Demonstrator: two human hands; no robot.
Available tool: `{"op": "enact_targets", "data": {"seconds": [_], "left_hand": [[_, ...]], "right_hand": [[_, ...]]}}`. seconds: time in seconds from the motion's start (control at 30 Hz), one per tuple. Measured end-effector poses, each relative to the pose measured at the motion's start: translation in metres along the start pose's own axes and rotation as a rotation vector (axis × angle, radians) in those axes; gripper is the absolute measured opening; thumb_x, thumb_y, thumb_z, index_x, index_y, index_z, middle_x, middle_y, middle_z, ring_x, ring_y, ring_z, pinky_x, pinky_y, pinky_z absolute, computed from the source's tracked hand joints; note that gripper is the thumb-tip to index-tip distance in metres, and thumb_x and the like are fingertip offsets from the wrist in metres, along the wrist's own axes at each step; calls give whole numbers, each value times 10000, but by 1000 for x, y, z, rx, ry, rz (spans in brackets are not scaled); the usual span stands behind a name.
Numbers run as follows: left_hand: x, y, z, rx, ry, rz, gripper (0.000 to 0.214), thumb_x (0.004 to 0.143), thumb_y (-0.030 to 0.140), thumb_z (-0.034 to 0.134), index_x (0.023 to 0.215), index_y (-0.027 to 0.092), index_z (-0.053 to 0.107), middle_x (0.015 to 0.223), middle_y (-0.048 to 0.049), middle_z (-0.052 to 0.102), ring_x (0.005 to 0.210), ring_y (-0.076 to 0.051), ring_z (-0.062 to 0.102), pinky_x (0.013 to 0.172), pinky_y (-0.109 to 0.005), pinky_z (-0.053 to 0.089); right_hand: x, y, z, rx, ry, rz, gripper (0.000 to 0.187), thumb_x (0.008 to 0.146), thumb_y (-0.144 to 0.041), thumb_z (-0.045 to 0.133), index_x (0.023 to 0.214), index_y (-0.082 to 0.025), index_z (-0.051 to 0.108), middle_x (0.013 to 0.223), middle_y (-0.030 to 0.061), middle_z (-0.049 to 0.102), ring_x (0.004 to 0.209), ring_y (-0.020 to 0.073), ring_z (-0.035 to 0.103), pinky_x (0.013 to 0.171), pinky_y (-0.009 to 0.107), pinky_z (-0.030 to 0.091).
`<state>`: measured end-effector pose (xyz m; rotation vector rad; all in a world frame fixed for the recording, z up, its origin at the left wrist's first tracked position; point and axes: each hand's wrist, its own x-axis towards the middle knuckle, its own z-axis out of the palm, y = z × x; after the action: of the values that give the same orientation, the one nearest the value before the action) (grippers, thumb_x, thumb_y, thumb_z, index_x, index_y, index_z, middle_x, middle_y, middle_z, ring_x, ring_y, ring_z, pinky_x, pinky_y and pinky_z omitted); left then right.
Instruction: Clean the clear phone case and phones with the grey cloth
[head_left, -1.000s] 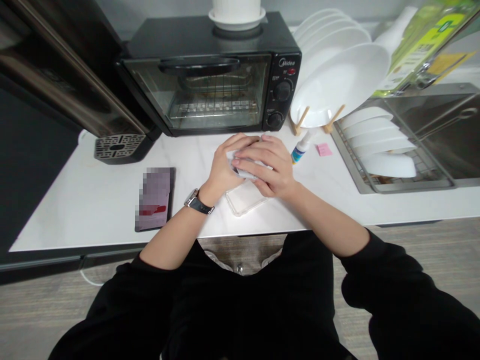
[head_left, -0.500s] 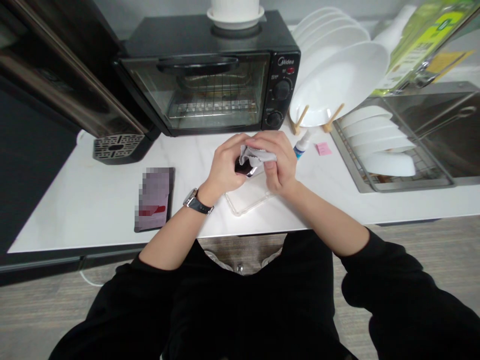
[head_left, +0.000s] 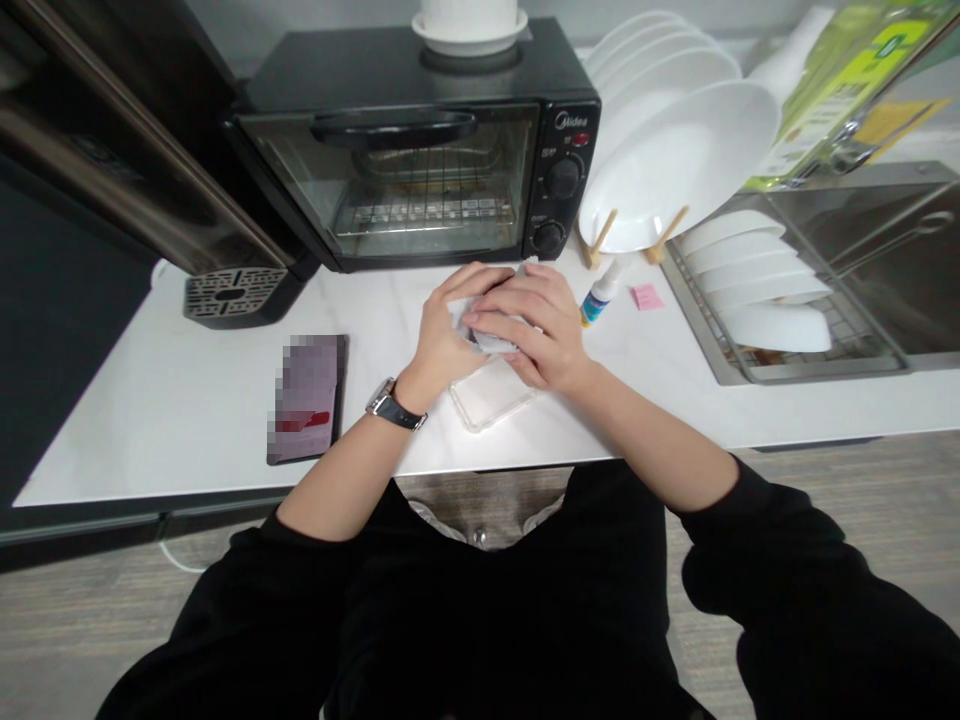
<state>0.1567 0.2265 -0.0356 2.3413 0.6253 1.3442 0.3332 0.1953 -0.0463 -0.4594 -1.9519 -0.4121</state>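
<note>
My left hand (head_left: 439,325) is wrapped around a phone, most of which is hidden now by the cloth and my fingers. Over it lies my right hand (head_left: 541,318), fingers bent and pressing a light grey cloth (head_left: 495,343) onto the phone's face. Just below both hands, a clear phone case (head_left: 491,402) rests on the white counter (head_left: 187,400). To the right of my right hand stands a small spray bottle (head_left: 598,298) with a blue label.
A second phone (head_left: 309,400) lies at the left. Behind my hands is a black toaster oven (head_left: 390,185). White plates (head_left: 675,160) stand in a wooden rack, beside a sink (head_left: 885,300) with a wire basket of dishes. A pink note (head_left: 646,297) sits near the bottle.
My right hand has moved left across the phone, its fingers now spread over the cloth. The phone's dark face is covered, and more of the spray bottle shows.
</note>
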Motion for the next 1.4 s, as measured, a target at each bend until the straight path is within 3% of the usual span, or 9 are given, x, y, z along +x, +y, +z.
{"op": "enact_targets", "data": {"seconds": [0.27,0.47,0.63,0.73,0.87,1.1,1.3,1.4], "left_hand": [[-1,8,3,-29,36,45,224,935,472,687,955,253,647,946,-58,693,882,-254,688,761,-429,572],[0,6,1,0,46,179,152,922,385,626,1000,255,614,973,-63,698,863,-254,675,755,-430,566],[0,8,1,48,28,116,135,908,364,609,985,253,603,982,-63,703,887,-259,684,763,-423,565],[-1,10,2,97,14,-10,146,913,387,630,966,251,618,969,-57,705,908,-256,687,786,-416,560],[-2,5,2,117,26,-88,248,916,496,707,1022,275,667,975,-43,709,911,-250,681,773,-414,543],[-3,-13,4,99,54,71,466,881,730,716,1111,325,699,980,-33,717,839,-244,646,707,-443,515],[-2,2,2,45,42,114,533,888,789,665,999,268,637,983,-77,693,883,-279,649,771,-484,541],[-2,7,2,29,32,134,480,908,733,672,1002,265,621,970,-73,684,886,-281,667,785,-475,559]], "right_hand": [[3,-4,-2,24,101,109,480,1145,-481,280,1349,-269,659,1183,40,736,1117,221,723,994,432,621],[-6,-3,3,80,119,264,566,1126,-566,218,1260,-290,695,1103,52,725,1083,225,726,1002,453,614],[-2,-6,2,59,118,283,530,1134,-531,236,1267,-283,685,1119,51,705,1078,219,716,994,445,598],[3,-6,0,42,98,211,478,1140,-486,270,1285,-277,674,1145,42,706,1089,216,696,991,436,587],[4,-3,0,0,11,72,448,1140,-459,298,1275,-256,674,1145,25,714,1119,218,664,1117,502,525],[-2,0,1,39,-10,2,411,1127,-484,340,1346,-328,651,1174,3,711,1124,208,661,1149,511,500],[4,-4,-2,40,106,15,446,1129,-483,305,1252,-281,683,1079,28,712,1070,220,668,971,429,587],[4,-5,-3,48,136,40,448,1120,-488,315,1274,-301,691,1070,39,710,1050,235,665,935,431,597]]}}
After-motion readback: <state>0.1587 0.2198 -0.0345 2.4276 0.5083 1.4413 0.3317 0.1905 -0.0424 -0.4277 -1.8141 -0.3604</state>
